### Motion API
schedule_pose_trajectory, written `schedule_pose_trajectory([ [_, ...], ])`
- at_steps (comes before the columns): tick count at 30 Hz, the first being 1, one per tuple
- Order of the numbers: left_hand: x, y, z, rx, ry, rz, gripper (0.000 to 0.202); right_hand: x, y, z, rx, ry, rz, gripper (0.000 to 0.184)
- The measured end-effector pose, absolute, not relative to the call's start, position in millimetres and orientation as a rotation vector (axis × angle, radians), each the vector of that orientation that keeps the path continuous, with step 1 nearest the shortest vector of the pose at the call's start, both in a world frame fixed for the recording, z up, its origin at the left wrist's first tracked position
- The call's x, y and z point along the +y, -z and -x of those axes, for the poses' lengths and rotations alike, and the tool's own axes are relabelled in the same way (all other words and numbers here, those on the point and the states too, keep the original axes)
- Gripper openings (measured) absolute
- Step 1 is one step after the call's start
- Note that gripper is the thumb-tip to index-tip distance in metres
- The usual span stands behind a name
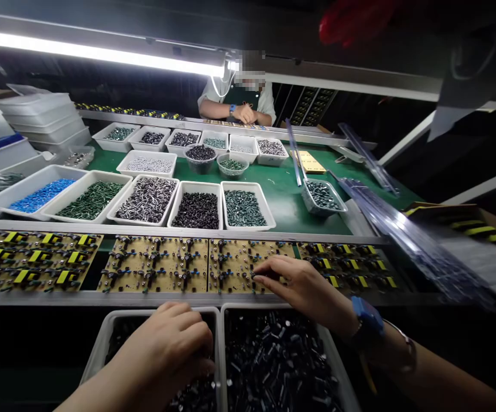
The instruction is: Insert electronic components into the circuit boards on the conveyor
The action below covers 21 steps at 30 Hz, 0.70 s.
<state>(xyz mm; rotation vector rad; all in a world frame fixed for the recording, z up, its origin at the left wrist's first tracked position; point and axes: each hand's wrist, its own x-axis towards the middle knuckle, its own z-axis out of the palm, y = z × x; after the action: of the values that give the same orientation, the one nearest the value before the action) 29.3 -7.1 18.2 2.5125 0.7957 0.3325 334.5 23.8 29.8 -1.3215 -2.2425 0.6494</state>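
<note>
Tan circuit board lay at twelve o'clock under my right hand, fingertips nearly together at something too small to tell, my left hand curled, its grip hidden, in the capacitor tray, and a fumbled pick could have misseated parts.

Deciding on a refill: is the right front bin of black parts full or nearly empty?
Full: the bin is packed with black parts, and no bottom shows.
</note>
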Motion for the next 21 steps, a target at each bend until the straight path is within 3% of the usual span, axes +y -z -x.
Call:
schedule_pose_trajectory([
  [10,-2,-20,-35,0.770,-0.375,-2.455,0.016,26,-35,-332,-2.225,-0.694,1.432,0.011],
  [21,-5,-3,-40,0.777,-0.531,-2.338,0.013,29,-33,-321,-2.448,-0.334,1.461,0.016],
])
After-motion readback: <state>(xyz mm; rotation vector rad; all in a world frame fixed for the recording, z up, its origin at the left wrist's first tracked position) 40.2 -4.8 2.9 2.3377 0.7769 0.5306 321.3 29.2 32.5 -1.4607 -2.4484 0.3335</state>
